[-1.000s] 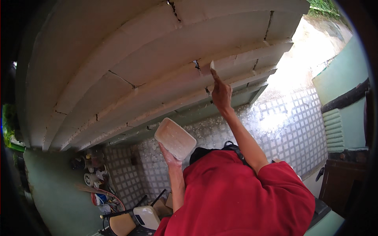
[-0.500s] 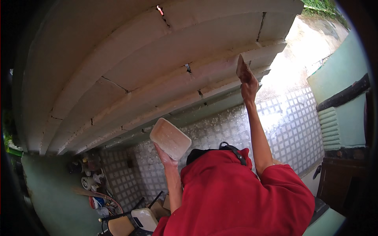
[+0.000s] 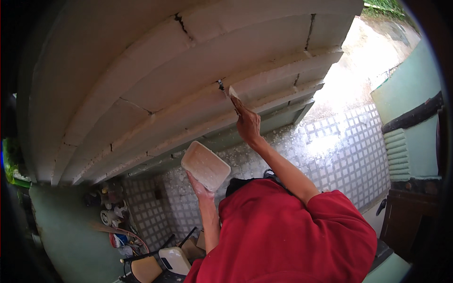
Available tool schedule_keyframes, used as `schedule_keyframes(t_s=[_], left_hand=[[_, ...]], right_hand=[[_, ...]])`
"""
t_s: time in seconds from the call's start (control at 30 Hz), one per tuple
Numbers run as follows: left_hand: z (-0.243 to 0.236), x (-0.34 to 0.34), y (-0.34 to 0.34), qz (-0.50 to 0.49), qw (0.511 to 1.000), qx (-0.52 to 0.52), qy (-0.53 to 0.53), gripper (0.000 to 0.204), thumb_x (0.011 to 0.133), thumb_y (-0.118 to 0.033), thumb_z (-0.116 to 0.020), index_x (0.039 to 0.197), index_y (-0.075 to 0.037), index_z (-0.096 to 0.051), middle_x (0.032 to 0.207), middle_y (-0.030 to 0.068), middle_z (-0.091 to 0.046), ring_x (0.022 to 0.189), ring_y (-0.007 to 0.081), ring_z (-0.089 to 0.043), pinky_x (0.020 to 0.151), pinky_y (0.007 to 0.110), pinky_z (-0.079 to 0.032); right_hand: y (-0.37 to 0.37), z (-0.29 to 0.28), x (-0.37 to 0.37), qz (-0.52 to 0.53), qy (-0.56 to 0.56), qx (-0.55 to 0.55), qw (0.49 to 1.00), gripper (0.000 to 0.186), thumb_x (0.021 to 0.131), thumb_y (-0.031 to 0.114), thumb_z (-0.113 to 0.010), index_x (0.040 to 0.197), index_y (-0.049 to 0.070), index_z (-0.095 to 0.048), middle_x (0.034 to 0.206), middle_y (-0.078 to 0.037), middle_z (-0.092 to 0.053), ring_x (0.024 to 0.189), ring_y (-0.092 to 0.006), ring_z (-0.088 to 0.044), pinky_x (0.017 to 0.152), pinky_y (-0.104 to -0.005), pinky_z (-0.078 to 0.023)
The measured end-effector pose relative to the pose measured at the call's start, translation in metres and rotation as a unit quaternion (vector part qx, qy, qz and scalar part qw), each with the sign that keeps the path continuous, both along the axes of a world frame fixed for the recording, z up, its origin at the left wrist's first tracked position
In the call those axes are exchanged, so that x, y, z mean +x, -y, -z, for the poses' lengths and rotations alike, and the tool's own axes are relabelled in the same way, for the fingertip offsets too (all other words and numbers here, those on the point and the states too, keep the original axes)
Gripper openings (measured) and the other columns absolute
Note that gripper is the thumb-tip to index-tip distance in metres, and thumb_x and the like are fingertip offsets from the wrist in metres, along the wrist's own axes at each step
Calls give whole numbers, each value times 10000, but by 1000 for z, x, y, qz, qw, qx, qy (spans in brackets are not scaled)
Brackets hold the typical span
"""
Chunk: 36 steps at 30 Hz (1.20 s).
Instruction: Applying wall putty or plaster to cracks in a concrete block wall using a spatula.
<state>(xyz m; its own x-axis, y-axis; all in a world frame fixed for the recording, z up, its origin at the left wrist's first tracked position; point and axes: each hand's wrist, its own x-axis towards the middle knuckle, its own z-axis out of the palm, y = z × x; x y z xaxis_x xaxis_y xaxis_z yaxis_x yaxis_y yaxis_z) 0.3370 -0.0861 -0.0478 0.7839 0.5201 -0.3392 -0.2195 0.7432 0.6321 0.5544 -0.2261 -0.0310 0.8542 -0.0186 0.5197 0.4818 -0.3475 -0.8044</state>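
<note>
My left hand (image 3: 200,187) grips a white rectangular plastic tub (image 3: 206,165) from below, its inside smeared with pale residue. Reaching forward, my right hand (image 3: 248,125) is closed around a putty knife (image 3: 233,93) with a pale blade. The blade's tip is just right of a dark, ragged gap (image 3: 220,85) in the pale stepped wall (image 3: 170,70); whether it touches the surface I cannot tell. Whitish dust covers part of my left hand.
More cracks, such as a long upper one (image 3: 183,26), break the stepped ledges. Below lies a tiled floor (image 3: 349,137) spotted white. Chairs (image 3: 145,270) stand at the lower left, near a pile of household items (image 3: 113,217). A brown cabinet (image 3: 408,217) is at the right.
My right hand has swung left with the putty knife, from the wall's right part to beside the middle gap. My left hand and the tub have hardly moved.
</note>
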Motion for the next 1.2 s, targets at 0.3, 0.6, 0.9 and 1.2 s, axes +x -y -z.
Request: schedule_keyframes(t_s=[0.3,0.6,0.9,1.2], left_hand=[[-7,6,2,18,997,61,41,618,951,-533,-508,1444,-177,-396,1428,52,-478,1277,306,-496,1010,514,-472],[8,13,16,9,1000,23,-13,628,968,-563,-439,1464,-187,-359,1437,48,-469,1282,309,-490,1038,511,-440],[-10,19,28,31,999,34,21,633,959,-532,-487,1463,-166,-373,1452,55,-459,1292,313,-480,1051,522,-430],[-21,5,25,11,999,32,-16,616,977,-515,-462,1467,-153,-367,1458,63,-453,1302,312,-471,1062,519,-418]], right_hand=[[116,-11,49,113,66,86,988,535,874,-70,-504,1347,167,-583,1050,-203,-673,623,-166,-632,615,-335,-506],[103,-8,60,136,-98,-17,986,616,839,-72,-519,1331,293,-588,911,-205,-670,685,-306,-653,677,-381,-514],[142,9,60,-1,52,-13,999,502,850,-77,-528,1264,180,-650,1101,-155,-682,995,-308,-687,777,-344,-548],[200,7,144,110,275,-176,939,332,841,39,-664,1163,111,-703,1260,-71,-647,1280,-302,-529,1098,-491,-355]])
